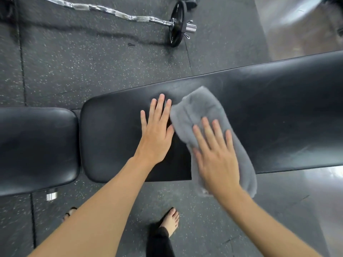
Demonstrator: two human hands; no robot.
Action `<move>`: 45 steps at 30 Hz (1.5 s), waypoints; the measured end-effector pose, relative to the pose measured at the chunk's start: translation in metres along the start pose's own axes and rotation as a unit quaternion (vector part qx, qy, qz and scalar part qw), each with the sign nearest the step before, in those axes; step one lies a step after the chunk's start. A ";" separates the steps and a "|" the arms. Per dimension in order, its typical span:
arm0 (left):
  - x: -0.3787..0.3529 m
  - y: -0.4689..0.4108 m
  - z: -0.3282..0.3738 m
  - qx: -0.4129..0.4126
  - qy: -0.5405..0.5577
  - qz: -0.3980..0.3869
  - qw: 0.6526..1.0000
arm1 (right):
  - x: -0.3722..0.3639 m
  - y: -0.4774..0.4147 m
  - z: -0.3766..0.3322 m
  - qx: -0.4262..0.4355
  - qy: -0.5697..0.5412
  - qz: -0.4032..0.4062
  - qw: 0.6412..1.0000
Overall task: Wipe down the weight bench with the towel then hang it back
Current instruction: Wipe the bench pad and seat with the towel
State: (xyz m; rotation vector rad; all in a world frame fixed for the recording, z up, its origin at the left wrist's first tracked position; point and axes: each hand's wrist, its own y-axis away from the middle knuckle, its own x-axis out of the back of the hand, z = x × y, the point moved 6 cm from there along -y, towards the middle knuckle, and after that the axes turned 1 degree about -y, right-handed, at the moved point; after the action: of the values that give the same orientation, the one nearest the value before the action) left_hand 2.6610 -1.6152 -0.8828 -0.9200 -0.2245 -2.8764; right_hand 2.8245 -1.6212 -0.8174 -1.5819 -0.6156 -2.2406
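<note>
Weight bench [269, 112]: glossy black padding, faint pale smears toward its far edge; seat pad [37, 145] the same black. Towel [196, 112]: plain mid-grey, fuzzy, no print, hanging over the bench's near edge. Floor mat [92, 62]: dark grey with white speckles; curl bar [104, 10] bright chrome with knurled bands, its plate [177, 26] black.

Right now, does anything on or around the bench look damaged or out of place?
Nothing stands out. The bench pad looks intact, with only faint smears. The towel lies flat under the right hand; the barbell rests on the floor behind.
</note>
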 end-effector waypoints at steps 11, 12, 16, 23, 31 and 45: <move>0.034 0.030 -0.057 0.040 -0.013 0.074 0.996 | -0.006 -0.013 -0.030 0.106 0.013 -0.008 0.994; 0.037 0.036 -0.068 0.053 -0.027 0.079 0.995 | -0.003 -0.033 -0.036 0.076 0.001 0.003 0.997; 0.058 0.052 -0.106 0.104 -0.054 0.061 0.991 | 0.000 -0.097 -0.082 0.008 -0.038 0.015 0.999; 0.121 0.086 -0.185 0.153 -0.166 0.041 0.973 | -0.020 -0.116 -0.208 0.100 -0.086 -0.007 0.991; 0.284 0.148 -0.300 0.151 -0.376 0.128 0.905 | -0.033 -0.123 -0.344 0.111 -0.343 -0.052 0.931; 0.328 0.180 -0.370 0.101 -0.349 0.139 0.921 | -0.004 -0.151 -0.517 0.150 -0.357 0.032 0.922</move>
State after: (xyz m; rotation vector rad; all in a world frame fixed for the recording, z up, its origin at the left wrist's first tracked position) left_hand 2.2129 -1.8769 -0.9701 -1.7291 -0.3988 -2.1159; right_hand 2.3357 -1.7625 -0.9950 -2.1833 -1.0099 -1.3785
